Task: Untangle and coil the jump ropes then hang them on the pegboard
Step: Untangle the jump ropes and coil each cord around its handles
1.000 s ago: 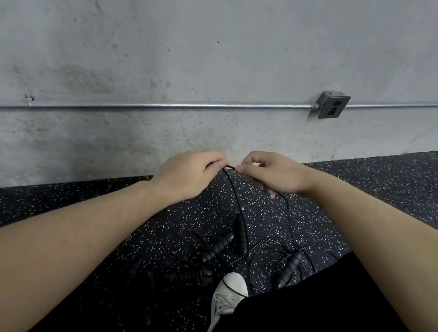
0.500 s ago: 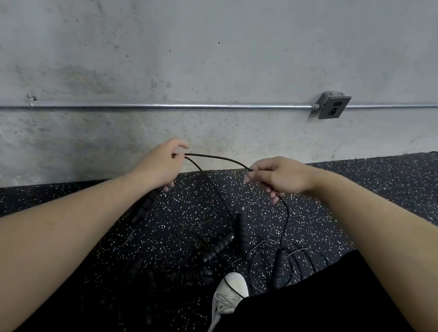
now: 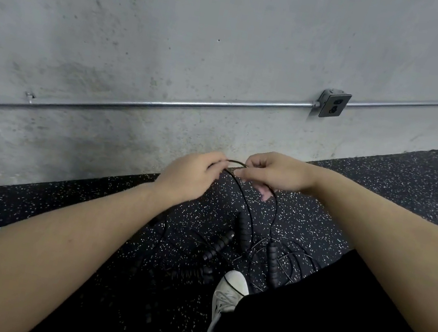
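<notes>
Left hand (image 3: 191, 175) and right hand (image 3: 275, 172) close together above the floor (image 3: 382, 194), each pinching a black rope (image 3: 246, 203) that arcs between them. Its strands hang down to the tangle of ropes and handles (image 3: 242, 225) beside a white shoe (image 3: 231, 288).

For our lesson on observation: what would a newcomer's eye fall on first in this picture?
Most likely the two hands meeting mid-frame: the left hand and right hand both pinch a thin black rope between them. Below, a tangle of jump ropes with ribbed black handles lies on the speckled floor, beside a white shoe. Behind, a metal conduit crosses the concrete wall to an outlet box.
</notes>
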`<state>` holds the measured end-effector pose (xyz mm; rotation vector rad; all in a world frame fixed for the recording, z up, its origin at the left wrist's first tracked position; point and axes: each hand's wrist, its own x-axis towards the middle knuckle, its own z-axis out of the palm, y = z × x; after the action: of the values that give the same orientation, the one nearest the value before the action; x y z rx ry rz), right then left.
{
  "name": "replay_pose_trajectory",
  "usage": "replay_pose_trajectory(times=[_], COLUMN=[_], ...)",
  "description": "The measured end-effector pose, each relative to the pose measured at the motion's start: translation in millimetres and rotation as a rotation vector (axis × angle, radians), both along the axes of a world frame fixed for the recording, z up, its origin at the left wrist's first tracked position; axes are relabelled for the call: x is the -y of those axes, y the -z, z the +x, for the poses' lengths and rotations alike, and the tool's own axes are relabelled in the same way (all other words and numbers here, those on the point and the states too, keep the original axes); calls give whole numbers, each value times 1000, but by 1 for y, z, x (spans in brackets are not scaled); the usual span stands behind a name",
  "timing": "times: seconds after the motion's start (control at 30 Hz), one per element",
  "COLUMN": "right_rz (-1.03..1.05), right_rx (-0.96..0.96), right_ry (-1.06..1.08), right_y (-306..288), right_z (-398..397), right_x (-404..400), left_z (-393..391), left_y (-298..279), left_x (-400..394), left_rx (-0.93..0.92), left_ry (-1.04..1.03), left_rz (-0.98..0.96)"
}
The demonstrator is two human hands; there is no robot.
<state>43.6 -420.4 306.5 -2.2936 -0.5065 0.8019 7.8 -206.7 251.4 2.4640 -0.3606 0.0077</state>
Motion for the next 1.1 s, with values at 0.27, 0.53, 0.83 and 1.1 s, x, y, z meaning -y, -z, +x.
replay_pose_trajectory(times=[0.27, 0.53, 0.83, 1.1], right_rz=[-247, -96, 31, 99], right_rx=[-188, -106, -122, -191], right_ry=[-18, 112, 97, 131], right_y=[12, 8, 1, 1], right_z=[4, 7, -4, -1], right_x=[13, 9, -14, -12], left_z=[28, 14, -6, 1], left_y=[11, 13, 14, 3], left_x=[-36, -34, 10, 3], left_rx=[-266, -186, 341, 110], left_ry=[-536, -289, 191, 52], left_rz=[-432, -50, 333, 177])
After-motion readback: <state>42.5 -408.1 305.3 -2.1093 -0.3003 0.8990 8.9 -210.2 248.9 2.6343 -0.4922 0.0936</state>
